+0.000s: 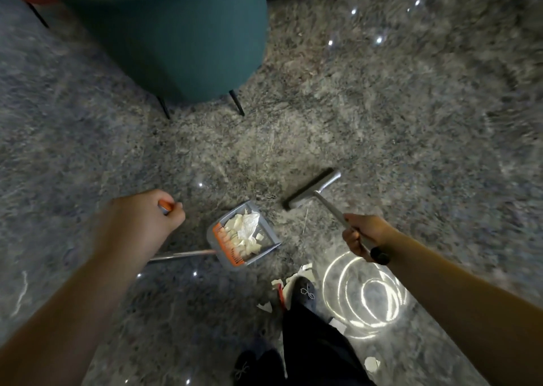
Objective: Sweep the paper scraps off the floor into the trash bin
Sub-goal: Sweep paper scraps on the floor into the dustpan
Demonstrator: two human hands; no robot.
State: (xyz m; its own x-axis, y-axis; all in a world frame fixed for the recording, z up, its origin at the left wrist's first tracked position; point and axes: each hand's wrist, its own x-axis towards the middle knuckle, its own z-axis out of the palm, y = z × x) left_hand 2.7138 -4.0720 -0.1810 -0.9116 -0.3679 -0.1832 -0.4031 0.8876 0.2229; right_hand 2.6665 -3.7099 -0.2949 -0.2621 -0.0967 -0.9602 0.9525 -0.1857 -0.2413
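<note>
One dustpan [245, 236] on the floor [382, 121], piled with paper scraps [244, 232]; at least four more scraps [371, 363] near the shoes. Left hand [144, 218] closed round the dustpan's handle top. Right hand [365, 234] clamped on one broom [311, 190].

you have one view only, from the camera on your head, tilted steeply down and forward at the speckled floor [382, 115]. it sits high, about standing height it seems, though the wide lens bends the edges. both forearms reach in from the bottom corners; your dark shoe [305, 291] shows near the bottom edge, a teal stool [176, 38] at the top edge.
</note>
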